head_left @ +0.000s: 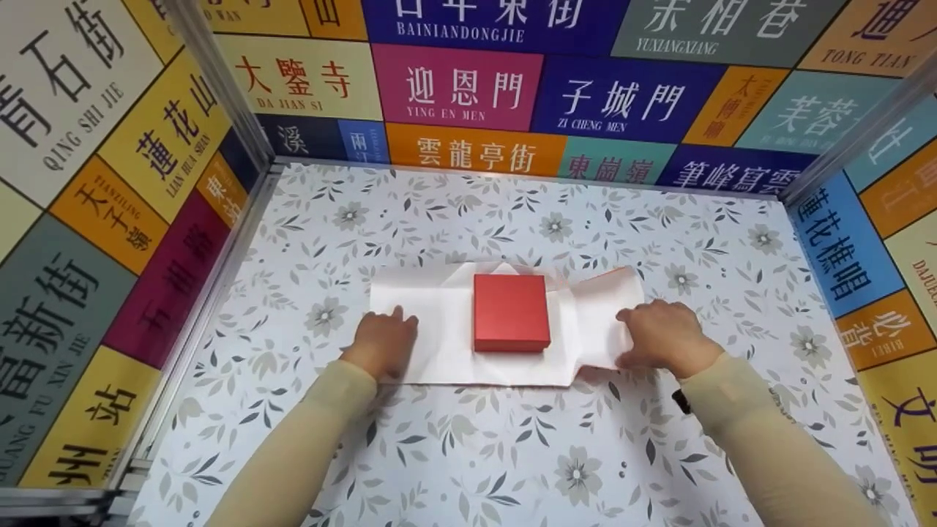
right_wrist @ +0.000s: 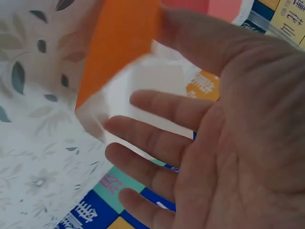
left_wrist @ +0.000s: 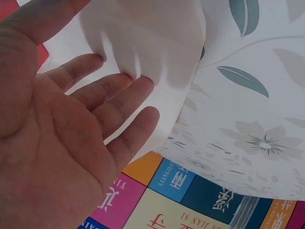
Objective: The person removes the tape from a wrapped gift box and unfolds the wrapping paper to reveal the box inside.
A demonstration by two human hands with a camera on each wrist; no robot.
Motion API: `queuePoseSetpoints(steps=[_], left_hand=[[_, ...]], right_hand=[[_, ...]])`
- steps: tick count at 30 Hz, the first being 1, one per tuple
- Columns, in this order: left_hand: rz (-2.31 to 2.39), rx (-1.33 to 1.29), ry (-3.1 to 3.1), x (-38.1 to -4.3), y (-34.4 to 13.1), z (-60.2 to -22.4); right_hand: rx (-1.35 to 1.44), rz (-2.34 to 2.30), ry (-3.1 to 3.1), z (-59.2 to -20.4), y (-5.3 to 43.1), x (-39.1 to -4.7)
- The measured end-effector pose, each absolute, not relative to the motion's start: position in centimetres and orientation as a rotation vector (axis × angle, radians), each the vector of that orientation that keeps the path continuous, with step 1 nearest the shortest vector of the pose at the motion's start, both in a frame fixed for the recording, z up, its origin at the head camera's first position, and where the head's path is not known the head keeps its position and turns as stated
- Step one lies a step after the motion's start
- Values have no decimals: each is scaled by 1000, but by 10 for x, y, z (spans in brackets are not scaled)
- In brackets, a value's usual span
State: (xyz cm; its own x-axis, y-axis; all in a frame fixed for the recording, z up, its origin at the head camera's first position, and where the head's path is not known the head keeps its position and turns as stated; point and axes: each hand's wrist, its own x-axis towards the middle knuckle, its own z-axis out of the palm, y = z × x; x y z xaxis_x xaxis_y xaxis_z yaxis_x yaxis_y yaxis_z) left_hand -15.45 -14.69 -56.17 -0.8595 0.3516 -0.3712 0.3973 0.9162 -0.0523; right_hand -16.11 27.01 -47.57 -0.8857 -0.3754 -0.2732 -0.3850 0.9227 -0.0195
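A square red box [head_left: 510,311] sits on a white sheet of wrapping paper [head_left: 446,351] spread on the table. My left hand [head_left: 382,340] touches the sheet's left part. In the left wrist view, the left hand [left_wrist: 66,114] has its fingers spread, fingertips against the white paper [left_wrist: 157,52]. At the raised right end of the sheet is my right hand [head_left: 662,337]. The right wrist view has the right hand [right_wrist: 190,129] with fingers extended at the paper; an orange-looking outer side of the flap [right_wrist: 119,47] stands beside the thumb, whose tip is hidden.
The table [head_left: 468,454] is covered with a floral-patterned cloth. Colourful panels [head_left: 457,88] with street-name lettering stand along its back, left and right. A metal frame post [head_left: 241,88] runs up the back left corner.
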Motion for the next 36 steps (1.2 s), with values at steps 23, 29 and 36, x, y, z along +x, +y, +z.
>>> queuePoseSetpoints(steps=[23,29,36], left_hand=[[-71,606,2752,-155,-167,-567],[-109,575,2748,-158,-168,-568],[-49,602,2710,-165,-161,-575]], right_hand=[[-526,-146,2633,-552,284,-149],[-549,-148,2623,-556,284,-152],[-522,-162,2654,-558,297,-149]])
